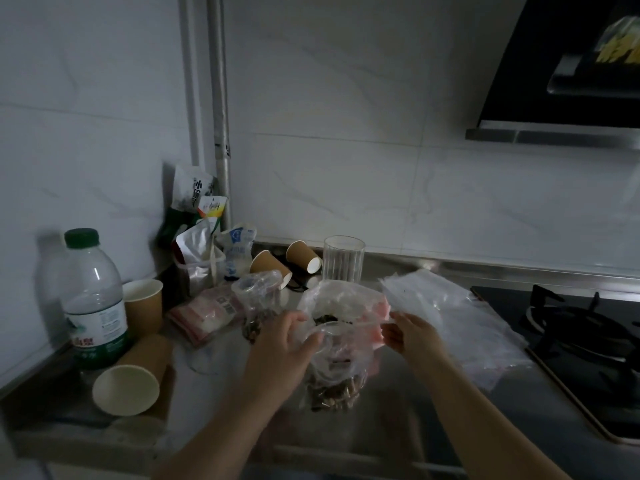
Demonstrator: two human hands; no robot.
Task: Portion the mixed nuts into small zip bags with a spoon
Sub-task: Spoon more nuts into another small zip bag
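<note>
A small zip bag (334, 367) stands at the middle of the counter (398, 420), its mouth held open and a layer of mixed nuts (332, 398) lying in its bottom. Just behind it, at 12 o'clock, a bigger clear bag (341, 306) shows more dark nuts inside. At 10 o'clock from the small bag another clear bag (258, 306) also holds nuts. A stack of flat bags (446, 317) lies at 2 o'clock, and a drinking glass (343, 259) stands at 12 o'clock further back. A water bottle (93, 299) and paper cups (138, 372), some tipped over, sit at 9 o'clock. The left hand (287, 344) curls its fingers over the left rim of the small bag, gripping it. The right hand (410, 332) pinches the right rim between thumb and fingers. Both forearms reach in from 6 o'clock. No spoon can be made out in the dim light.
</note>
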